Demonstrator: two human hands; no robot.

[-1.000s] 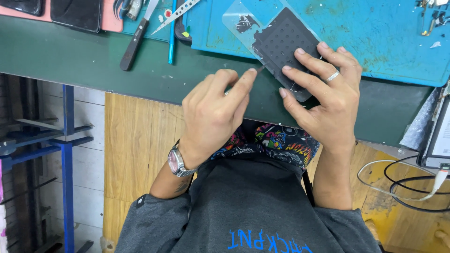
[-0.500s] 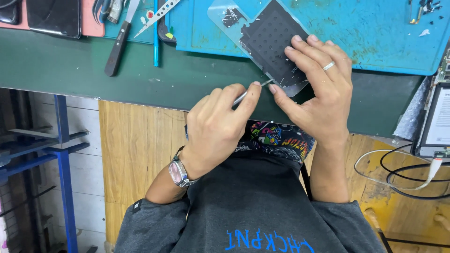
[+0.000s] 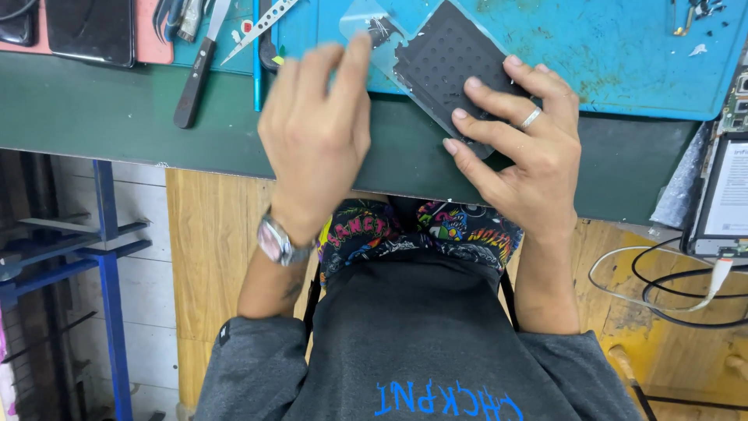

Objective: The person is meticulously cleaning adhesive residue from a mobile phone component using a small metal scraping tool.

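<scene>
One black dotted pad, rectangular and lying at a slant, at the near edge of the blue mat, its near corner overhanging onto the green bench. One clear film, under and beside the pad's far-left end, a dark smudge on it. Right hand: one, fingers spread, three fingertips pressing flat on the pad's near end, one silver ring on it; it pins the pad rather than closing round it. Left hand: one, raised over the bench's near edge just left of the pad, blurred, fingers loosely extended and together; nothing visible in it, though the palm side is hidden. One wristwatch on the left wrist. Far-left part of bench: one black-handled knife, one thin blue tool, one steel rule, one pink mat bearing two dark phones. Right edge: one opened device, with white and black cables below it.
</scene>
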